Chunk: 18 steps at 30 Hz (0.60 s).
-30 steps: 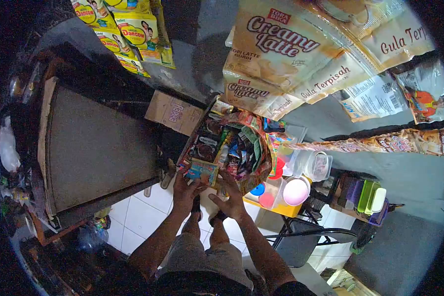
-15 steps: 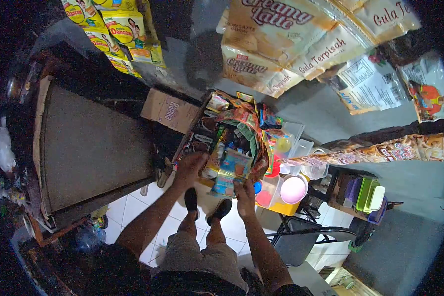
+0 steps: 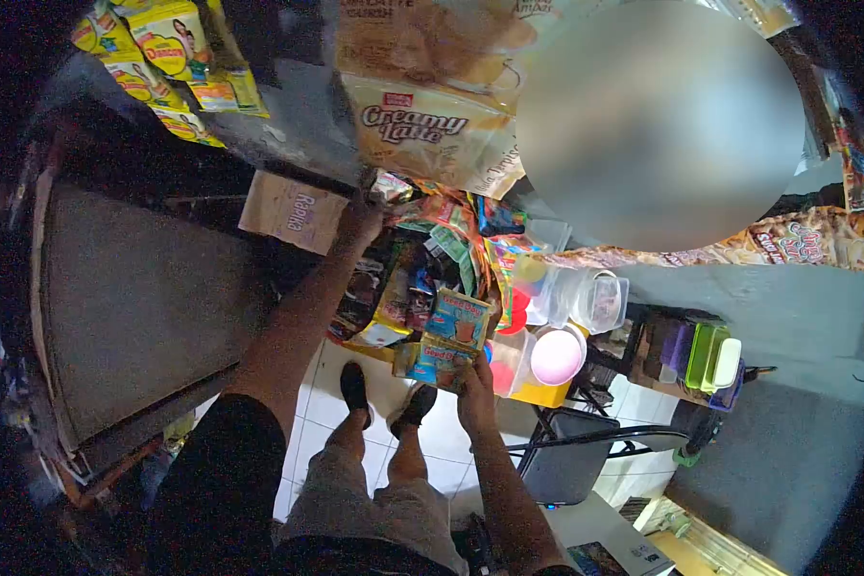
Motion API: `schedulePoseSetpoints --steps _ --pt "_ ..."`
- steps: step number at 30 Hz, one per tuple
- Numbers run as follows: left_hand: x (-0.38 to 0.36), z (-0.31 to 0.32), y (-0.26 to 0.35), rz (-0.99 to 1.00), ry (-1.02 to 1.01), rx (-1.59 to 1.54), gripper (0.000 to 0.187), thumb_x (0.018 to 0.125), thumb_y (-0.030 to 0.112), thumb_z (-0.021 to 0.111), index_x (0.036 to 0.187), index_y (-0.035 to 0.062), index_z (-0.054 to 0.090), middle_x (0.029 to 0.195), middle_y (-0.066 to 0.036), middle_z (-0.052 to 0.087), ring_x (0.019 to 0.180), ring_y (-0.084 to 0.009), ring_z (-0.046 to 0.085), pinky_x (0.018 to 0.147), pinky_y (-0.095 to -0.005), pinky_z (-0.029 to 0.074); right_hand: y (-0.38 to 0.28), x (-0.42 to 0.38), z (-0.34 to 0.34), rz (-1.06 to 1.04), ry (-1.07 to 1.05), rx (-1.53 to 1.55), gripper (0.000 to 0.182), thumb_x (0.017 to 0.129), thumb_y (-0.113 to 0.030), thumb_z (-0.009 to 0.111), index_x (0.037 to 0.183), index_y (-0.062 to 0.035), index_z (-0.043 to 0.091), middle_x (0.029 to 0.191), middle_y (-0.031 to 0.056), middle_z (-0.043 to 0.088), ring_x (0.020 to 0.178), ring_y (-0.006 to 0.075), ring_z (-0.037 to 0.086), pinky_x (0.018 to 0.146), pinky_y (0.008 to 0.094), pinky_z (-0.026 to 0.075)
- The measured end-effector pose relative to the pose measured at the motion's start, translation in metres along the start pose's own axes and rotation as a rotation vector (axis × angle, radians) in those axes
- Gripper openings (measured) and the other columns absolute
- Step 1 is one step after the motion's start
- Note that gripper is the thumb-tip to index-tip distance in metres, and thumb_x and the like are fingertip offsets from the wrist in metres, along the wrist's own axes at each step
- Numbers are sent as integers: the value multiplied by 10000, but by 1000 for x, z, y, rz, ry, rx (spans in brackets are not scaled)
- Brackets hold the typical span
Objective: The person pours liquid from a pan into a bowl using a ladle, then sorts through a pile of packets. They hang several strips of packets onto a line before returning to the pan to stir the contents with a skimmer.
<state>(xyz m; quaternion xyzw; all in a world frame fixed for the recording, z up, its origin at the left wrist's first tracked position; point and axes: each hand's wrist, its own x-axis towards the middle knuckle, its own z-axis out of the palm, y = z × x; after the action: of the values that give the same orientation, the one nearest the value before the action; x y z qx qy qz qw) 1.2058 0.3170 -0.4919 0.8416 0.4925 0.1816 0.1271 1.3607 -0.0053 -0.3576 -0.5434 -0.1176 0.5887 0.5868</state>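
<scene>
My right hand point(image 3: 476, 392) is closed on the lower edge of a strip of blue-and-yellow Good Day coffee sachets point(image 3: 458, 320). The strip hangs over the near side of a pile of mixed sachets point(image 3: 391, 274). Stretched forward, my left hand point(image 3: 363, 216) is at the far left corner of that pile, by a small white-and-pink sachet point(image 3: 392, 187). Its fingers are dark and partly hidden, so I cannot tell whether they grip anything.
Beside the pile are clear plastic jars point(image 3: 600, 300) and a pink-lidded tub point(image 3: 558, 355). A Rapika carton point(image 3: 293, 213) lies to the left. Creamy Latte packs point(image 3: 422, 125) and yellow Dancow sachets point(image 3: 168, 48) hang ahead. A folding chair point(image 3: 566, 456) stands at right.
My left hand has reached forward from the pile's near left side to its far corner. The right hand still holds the blue sachets. The view has shifted.
</scene>
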Motion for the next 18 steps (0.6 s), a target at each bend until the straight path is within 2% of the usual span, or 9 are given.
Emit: schedulePoseSetpoints --steps 2,5,8,9,11,12,14,15,18 --pt "10 62 -21 -460 60 -692 273 852 298 626 1016 81 604 987 -151 652 884 -323 632 756 -424 499 -4 -4 0 3 15 -48 407 941 -152 508 1316 -21 419 1196 79 539 1076 163 508 921 308 424" --pt "18 98 -35 -647 -51 -586 326 821 349 649 1019 95 602 987 -151 645 869 -324 628 751 -429 495 -8 -11 2 -21 59 -176 416 939 -182 504 1318 -35 417 1182 76 552 1033 167 568 868 323 478" --pt "7 21 12 -649 32 -242 385 805 372 665 1049 84 588 1006 -159 620 932 -330 609 742 -428 492 -4 -17 -4 37 84 -217 428 930 -180 511 1321 -35 411 1169 74 557 1006 160 579 834 325 496" --pt "3 22 5 -649 33 -240 385 805 372 665 1049 84 588 1006 -159 620 932 -330 609 742 -428 492 -3 -19 -4 14 73 -163 422 928 -174 514 1315 -37 417 1163 72 559 991 160 585 814 325 505" --pt "-10 39 -28 -4 130 302 390 806 344 686 1041 57 565 1034 -132 586 988 -299 587 730 -437 491 -2 -21 -3 -9 59 -107 416 925 -168 517 1309 -39 422 1157 70 562 976 159 591 794 324 513" --pt "-10 48 -42 -5 136 305 390 806 344 686 1041 57 565 1034 -132 586 988 -299 587 730 -437 491 -3 -20 -2 -6 55 -83 422 921 -165 522 1312 -42 420 1156 70 563 977 163 592 792 327 515" --pt "-9 59 -60 -315 125 -1613 346 820 268 682 1060 63 540 1068 -88 538 1016 -256 561 748 -412 508 -1 -20 -3 -1 46 -62 429 917 -163 527 1315 -46 417 1155 70 563 979 166 594 790 331 517" --pt "-12 31 -44 -312 132 -1611 346 820 268 682 1060 63 540 1068 -88 538 1016 -256 561 748 -412 508 2 -18 -6 -2 35 -57 438 914 -159 531 1319 -46 412 1156 71 562 979 168 595 792 331 517" --pt "-37 -59 8 -637 171 -1565 363 825 197 670 1107 49 494 1086 -84 511 1008 -234 557 795 -369 515 -5 -16 -7 -9 14 -102 450 912 -155 533 1329 -47 403 1158 72 561 986 167 590 800 328 512"
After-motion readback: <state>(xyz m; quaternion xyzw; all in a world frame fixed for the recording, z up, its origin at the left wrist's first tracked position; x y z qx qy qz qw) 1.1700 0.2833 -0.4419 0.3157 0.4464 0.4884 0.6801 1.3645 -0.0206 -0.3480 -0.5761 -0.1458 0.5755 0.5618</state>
